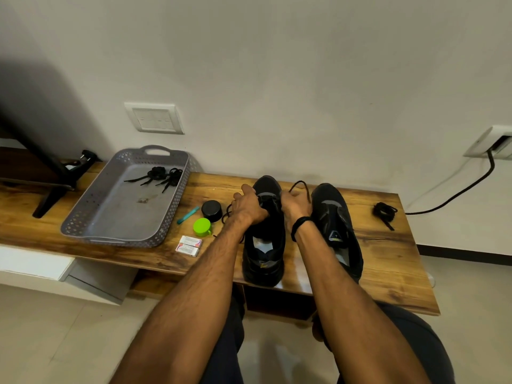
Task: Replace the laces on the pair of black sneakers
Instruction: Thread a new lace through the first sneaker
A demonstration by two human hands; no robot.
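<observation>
Both forearms reach up from the bottom edge, left hand and right hand side by side mid-frame, fingers pinching a lace.

Tray left of sneakers, on table

We can read almost nothing for certain here. On the sneaker right of centre, the tongue label carries a small pale mark that may be a 7, too small for us to be sure. The 2 small white boxes left of centre bear pink and orange print we cannot make out. The middle sneaker shows a yellow logo inside, illegible.
</observation>
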